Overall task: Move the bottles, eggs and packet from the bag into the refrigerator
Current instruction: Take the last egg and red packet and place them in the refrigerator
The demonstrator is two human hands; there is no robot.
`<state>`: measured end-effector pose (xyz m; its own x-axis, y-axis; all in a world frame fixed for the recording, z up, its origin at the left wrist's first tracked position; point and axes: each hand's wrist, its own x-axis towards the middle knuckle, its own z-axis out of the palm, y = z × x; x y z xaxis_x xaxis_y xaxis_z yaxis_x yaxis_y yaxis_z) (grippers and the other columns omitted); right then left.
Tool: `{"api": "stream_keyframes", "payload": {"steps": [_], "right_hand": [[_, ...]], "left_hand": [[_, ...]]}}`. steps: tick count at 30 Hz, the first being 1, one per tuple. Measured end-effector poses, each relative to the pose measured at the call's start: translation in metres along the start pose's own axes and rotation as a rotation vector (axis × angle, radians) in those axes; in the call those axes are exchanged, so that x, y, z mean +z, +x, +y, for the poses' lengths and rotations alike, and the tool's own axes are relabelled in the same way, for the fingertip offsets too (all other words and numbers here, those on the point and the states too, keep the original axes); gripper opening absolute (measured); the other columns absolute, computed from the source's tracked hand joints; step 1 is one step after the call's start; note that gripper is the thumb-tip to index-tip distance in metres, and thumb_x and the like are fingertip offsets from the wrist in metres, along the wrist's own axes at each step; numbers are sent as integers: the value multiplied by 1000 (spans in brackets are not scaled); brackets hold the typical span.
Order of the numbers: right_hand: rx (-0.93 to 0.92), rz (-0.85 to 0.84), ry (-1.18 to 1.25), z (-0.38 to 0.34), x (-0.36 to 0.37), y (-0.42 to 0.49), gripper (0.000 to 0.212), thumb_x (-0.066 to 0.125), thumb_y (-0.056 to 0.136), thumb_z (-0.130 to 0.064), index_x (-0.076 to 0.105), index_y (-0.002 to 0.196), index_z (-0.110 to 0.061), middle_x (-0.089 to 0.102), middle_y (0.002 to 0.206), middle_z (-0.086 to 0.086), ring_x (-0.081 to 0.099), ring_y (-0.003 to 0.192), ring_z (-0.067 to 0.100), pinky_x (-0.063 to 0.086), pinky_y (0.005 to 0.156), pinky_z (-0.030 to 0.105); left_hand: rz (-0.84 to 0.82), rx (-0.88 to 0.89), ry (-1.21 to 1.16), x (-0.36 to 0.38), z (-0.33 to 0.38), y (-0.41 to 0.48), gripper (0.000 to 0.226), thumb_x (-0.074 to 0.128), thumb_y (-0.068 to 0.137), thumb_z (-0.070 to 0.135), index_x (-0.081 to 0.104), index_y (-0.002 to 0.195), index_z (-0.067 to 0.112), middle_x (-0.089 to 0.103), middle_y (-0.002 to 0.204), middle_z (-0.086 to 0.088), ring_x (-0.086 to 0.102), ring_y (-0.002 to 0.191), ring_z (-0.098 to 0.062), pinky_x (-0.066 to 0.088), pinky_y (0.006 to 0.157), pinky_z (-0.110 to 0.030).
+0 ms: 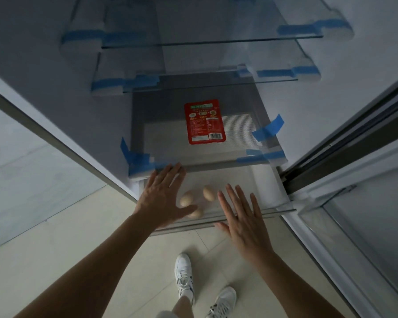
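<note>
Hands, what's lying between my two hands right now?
In the head view, three eggs lie in the pulled-out clear drawer between the left hand and the right hand; the left thumb partly hides one.

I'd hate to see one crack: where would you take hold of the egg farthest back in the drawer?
I'd pinch the farthest egg lightly across its narrow middle, coming straight down: it lies on its side, and the open drawer leaves room either side.
</note>
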<state>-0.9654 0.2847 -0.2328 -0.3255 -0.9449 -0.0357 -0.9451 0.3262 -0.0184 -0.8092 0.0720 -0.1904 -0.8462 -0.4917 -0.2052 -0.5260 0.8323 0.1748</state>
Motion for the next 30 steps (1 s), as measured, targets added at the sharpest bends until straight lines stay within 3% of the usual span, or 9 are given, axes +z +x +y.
{"api": "stream_keyframes", "payload": {"steps": [4, 7, 9, 14, 23, 30], "right_hand": [[-18, 38, -45, 12, -7, 30, 94, 41, 90, -69, 4, 159, -16, 6, 166, 15, 17, 151, 33, 26, 119, 55], [-46, 68, -87, 20, -18, 56, 104, 41, 85, -77, 4, 159, -15, 4, 167, 14, 14, 152, 32, 17, 121, 54], [-52, 83, -97, 24, -24, 70, 107, 42, 81, -79, 7, 159, -14, 5, 167, 13, 12, 153, 32, 13, 122, 54], [-68, 62, -84, 34, -28, 90, 114, 49, 76, -84, 13, 159, -13, 14, 166, 11, 16, 152, 32, 19, 121, 57], [-10, 39, -9, 49, -21, 98, 107, 32, 77, -88, 21, 158, -19, 22, 164, 10, 25, 150, 33, 25, 118, 59], [12, 115, 18, 57, -12, 96, 92, 45, 82, -78, 28, 156, -26, 29, 162, 7, 29, 148, 31, 32, 116, 56]], "left_hand": [[-17, 20, 74, 3, 2, -4, 125, 26, 69, 98, -19, 154, 18, -22, 163, -5, -22, 149, -28, -8, 123, -49], [-32, 10, 109, 6, 4, -4, 127, 31, 69, 96, -23, 153, 17, -28, 160, -5, -25, 147, -30, -8, 123, -51], [35, 3, 110, 11, 3, -4, 121, 41, 75, 88, -15, 156, 18, -17, 164, -6, -16, 150, -30, -1, 123, -52], [205, 4, 130, 16, -9, 2, 108, 79, 71, 57, 25, 155, 14, 27, 161, -8, 26, 148, -28, 29, 117, -51], [239, -31, 129, 22, -24, 11, 104, 73, 77, 56, 22, 156, 10, 21, 163, -9, 18, 150, -29, 28, 119, -51], [318, -53, 108, 29, -23, 15, 95, 77, 78, 46, 32, 153, 10, 29, 160, -9, 26, 148, -29, 32, 117, -52]]}}
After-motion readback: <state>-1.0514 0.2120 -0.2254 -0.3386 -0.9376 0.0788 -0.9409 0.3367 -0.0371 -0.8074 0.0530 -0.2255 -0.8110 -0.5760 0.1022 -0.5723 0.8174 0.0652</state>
